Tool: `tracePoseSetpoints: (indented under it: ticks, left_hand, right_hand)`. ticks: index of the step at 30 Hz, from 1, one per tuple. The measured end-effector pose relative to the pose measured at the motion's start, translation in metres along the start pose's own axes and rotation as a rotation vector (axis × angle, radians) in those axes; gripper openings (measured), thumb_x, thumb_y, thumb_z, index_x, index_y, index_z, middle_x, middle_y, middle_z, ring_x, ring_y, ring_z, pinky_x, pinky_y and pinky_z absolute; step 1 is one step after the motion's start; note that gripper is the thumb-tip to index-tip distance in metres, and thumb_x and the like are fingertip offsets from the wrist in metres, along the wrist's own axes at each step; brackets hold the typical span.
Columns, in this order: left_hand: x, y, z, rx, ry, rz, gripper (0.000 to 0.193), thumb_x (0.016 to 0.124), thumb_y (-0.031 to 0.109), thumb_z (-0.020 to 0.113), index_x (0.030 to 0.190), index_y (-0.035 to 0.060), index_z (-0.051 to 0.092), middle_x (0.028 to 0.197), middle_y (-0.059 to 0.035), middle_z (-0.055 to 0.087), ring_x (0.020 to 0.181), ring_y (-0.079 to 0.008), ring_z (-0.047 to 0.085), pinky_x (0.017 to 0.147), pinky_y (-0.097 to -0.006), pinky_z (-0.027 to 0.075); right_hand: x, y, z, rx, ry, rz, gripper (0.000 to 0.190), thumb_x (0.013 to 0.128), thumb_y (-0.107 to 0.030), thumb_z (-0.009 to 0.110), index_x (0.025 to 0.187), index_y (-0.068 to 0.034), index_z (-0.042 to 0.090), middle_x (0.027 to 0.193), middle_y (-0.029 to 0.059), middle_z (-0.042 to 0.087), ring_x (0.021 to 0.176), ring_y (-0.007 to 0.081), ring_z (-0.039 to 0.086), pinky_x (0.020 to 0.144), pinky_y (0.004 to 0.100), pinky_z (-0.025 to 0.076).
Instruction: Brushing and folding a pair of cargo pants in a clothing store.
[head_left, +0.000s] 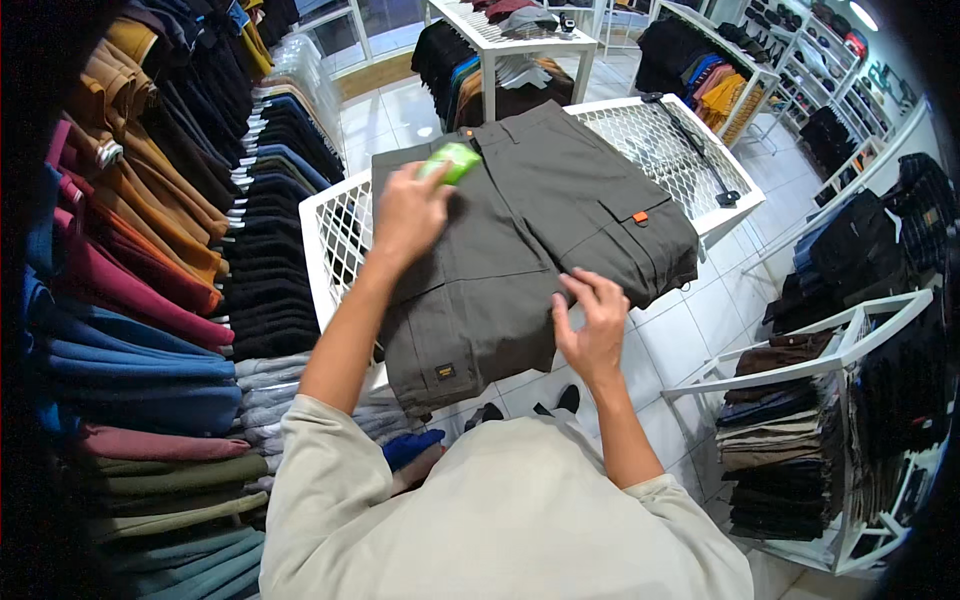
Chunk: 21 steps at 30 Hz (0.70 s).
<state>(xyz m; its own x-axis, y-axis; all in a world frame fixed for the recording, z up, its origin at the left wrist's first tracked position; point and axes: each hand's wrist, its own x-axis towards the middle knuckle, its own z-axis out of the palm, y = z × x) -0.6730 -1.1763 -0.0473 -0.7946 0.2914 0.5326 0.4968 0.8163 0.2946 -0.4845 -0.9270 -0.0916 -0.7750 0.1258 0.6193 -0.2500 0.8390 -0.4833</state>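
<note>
Dark grey-brown cargo shorts (495, 225) lie spread on a white metal mesh-top table (337, 232), waistband away from me and leg ends towards me. One leg bears an orange tab (640, 218) by its pocket, the other a small dark patch (445, 371) near the hem. My left hand (411, 208) grips a small bright green item (453, 163) over the waistband; blur hides exactly what it is. Between the two legs, my right hand (591, 319) hovers at or lightly touches the inner leg edge, its fingers apart and nothing held.
Hanging garments (150, 300) crowd the left side in dense rows. A black strap-like item (694, 150) lies on the table's far right. At right stands a white rack (840, 367) with folded clothes. Another white display table (517, 37) is ahead, above white floor tiles (675, 330).
</note>
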Motion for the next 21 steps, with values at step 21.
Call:
tracePoseSetpoints:
  ticks: [21]
  left_hand:
    - [-0.089,0.075,-0.025,0.332,-0.124,-0.408,0.036,0.092,0.026,0.07,0.123,0.0086,0.074,0.106,-0.0199,0.066,0.096,-0.0364,0.065,0.083,-0.0466,0.056]
  right_hand:
    - [-0.006,0.043,-0.013,0.043,-0.124,-0.022,0.043,0.086,-0.003,0.066,0.127,-0.016,0.074,0.134,0.0076,0.066,0.124,0.0278,0.059,0.102,0.0429,0.043]
